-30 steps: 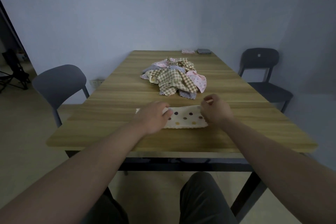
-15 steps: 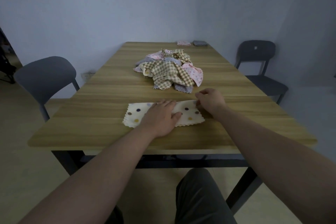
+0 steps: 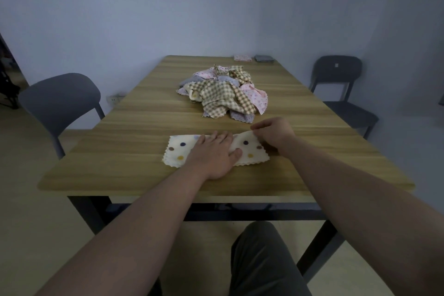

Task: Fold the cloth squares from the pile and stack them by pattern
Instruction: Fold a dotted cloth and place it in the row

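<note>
A cream cloth with coloured dots (image 3: 177,150) lies folded into a strip near the table's front edge. My left hand (image 3: 212,155) presses flat on its middle, fingers spread. My right hand (image 3: 274,133) pinches the strip's far right corner, which is lifted slightly off the wood. Behind them sits the pile of cloth squares (image 3: 224,92), with brown checked, pink flowered and grey pieces tangled together. At the far end of the table lie a folded pink cloth (image 3: 242,57) and a folded grey cloth (image 3: 264,58), side by side.
The wooden table (image 3: 144,113) runs away from me toward a wall. A grey chair (image 3: 60,101) stands at its left side and a black chair (image 3: 336,79) at its right. My knee shows under the front edge.
My left hand slid from the strip's left part to its middle, uncovering the left end. My right hand moved to the far right corner and pinched it. The view shifted a little.
</note>
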The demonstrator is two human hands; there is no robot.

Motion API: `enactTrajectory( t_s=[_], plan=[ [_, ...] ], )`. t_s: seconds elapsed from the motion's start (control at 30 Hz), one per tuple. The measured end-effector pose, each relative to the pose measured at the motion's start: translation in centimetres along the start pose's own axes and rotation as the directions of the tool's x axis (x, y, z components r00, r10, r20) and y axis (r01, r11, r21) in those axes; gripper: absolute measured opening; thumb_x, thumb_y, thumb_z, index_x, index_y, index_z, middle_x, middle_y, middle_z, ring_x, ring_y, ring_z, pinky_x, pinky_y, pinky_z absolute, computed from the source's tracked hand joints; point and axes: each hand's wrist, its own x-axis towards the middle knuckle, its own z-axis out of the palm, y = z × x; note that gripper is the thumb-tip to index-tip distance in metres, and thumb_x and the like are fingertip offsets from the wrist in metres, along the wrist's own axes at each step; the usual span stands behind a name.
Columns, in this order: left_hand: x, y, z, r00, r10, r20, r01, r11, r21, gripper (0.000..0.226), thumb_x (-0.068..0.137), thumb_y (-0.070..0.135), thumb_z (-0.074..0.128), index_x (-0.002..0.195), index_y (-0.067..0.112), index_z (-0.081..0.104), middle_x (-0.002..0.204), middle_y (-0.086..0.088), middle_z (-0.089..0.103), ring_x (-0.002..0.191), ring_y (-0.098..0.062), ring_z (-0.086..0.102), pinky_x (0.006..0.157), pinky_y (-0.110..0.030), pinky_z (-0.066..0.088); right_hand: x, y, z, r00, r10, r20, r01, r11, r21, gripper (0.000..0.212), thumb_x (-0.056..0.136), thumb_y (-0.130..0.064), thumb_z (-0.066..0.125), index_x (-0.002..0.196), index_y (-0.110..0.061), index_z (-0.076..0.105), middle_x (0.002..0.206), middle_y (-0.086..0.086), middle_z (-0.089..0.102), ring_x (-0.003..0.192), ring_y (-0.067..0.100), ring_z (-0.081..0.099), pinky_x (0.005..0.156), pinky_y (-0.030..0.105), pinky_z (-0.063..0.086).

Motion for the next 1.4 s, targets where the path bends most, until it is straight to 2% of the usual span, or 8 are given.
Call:
enactTrajectory(
  t_s=[0.13,0.37,0.47,0.57,0.67,0.8,0.93,1.4],
  plan=[
    [0.1,0.2,-0.1,0.999,-0.020,0.029,0.020,1.000,0.012,0.078,0.100,0.067,0.011,0.163,0.022,0.000,0.170,0.004,-0.003,0.156,-0.020,-0.004,0.126,-0.047,0.000,0.3,0.3,-0.1,0.999,-0.022,-0.025,0.021,0.999,-0.050,0.015,0.094,-0.017,0.067,0.094,-0.025,0.080,0.097,0.001,0.073,0.086,0.017,0.067,0.071,0.027,0.055],
    [0.3,0.3,-0.2,0.998,-0.044,0.052,0.043,0.999,0.020,0.081,0.098,0.071,0.010,0.162,0.024,-0.004,0.170,0.005,-0.008,0.156,-0.020,-0.007,0.125,-0.051,-0.003,-0.1,1.0,-0.5,0.983,-0.182,-0.010,0.175,0.956,-0.234,0.028,0.097,-0.029,0.064,0.123,-0.024,0.071,0.119,-0.004,0.069,0.102,0.014,0.062,0.078,0.024,0.046],
    [0.4,0.4,-0.1,0.997,-0.049,0.058,0.048,0.999,0.022,0.081,0.098,0.071,0.010,0.162,0.023,-0.002,0.170,0.005,-0.007,0.156,-0.021,-0.007,0.124,-0.053,-0.003,-1.2,0.8,-0.3,0.952,-0.305,-0.038,0.269,0.887,-0.375,0.029,0.099,-0.028,0.058,0.127,-0.026,0.065,0.129,-0.003,0.064,0.093,0.014,0.059,0.077,0.028,0.049],
    [0.4,0.4,-0.2,0.999,-0.050,0.020,0.051,0.998,-0.046,0.075,0.102,0.063,0.012,0.162,0.019,0.003,0.170,0.002,-0.001,0.156,-0.020,-0.004,0.125,-0.051,-0.002,-2.6,0.7,0.6,0.914,-0.405,-0.026,0.345,0.808,-0.478,0.028,0.097,-0.027,0.055,0.122,-0.026,0.068,0.133,-0.001,0.060,0.110,0.022,0.060,0.090,0.035,0.051],
    [0.4,-0.4,-0.7,0.996,-0.079,-0.044,0.070,0.980,-0.185,0.065,0.108,0.050,0.017,0.162,0.016,0.007,0.170,-0.001,0.002,0.156,-0.018,0.000,0.126,-0.046,0.000,-3.7,0.8,1.3,0.922,-0.385,-0.042,0.283,0.744,-0.605,0.034,0.098,-0.031,0.051,0.129,-0.025,0.064,0.129,0.001,0.062,0.117,0.026,0.055,0.097,0.040,0.048],
    [-0.5,-1.0,-0.4,0.999,-0.005,-0.036,0.002,0.996,-0.085,0.062,0.108,0.049,0.016,0.163,0.023,0.002,0.170,0.006,-0.002,0.156,-0.015,-0.003,0.126,-0.051,0.001,-3.5,1.1,1.3,0.979,-0.197,-0.052,0.161,0.904,-0.396,0.039,0.097,-0.032,0.053,0.135,-0.027,0.056,0.118,-0.001,0.068,0.116,0.026,0.059,0.098,0.044,0.050],
    [-0.6,-0.6,-0.5,0.999,0.024,0.029,-0.023,0.999,-0.034,0.060,0.106,0.054,0.013,0.162,0.033,0.002,0.169,0.013,-0.005,0.156,-0.015,-0.007,0.123,-0.058,-0.002,-3.5,0.9,1.1,0.983,-0.171,-0.062,0.151,0.957,-0.249,0.029,0.095,-0.032,0.059,0.124,-0.030,0.059,0.089,-0.015,0.063,0.099,0.019,0.065,0.089,0.044,0.056],
    [-0.4,-0.1,-0.8,0.996,-0.005,0.093,0.003,1.000,0.020,0.066,0.100,0.067,0.010,0.159,0.041,-0.007,0.168,0.013,-0.010,0.156,-0.019,-0.010,0.121,-0.061,-0.007,-1.9,0.4,1.3,0.994,-0.094,-0.062,0.087,0.990,-0.108,0.019,0.092,-0.024,0.062,0.109,-0.034,0.061,0.093,-0.011,0.065,0.091,0.017,0.067,0.080,0.041,0.060]
  ],
)
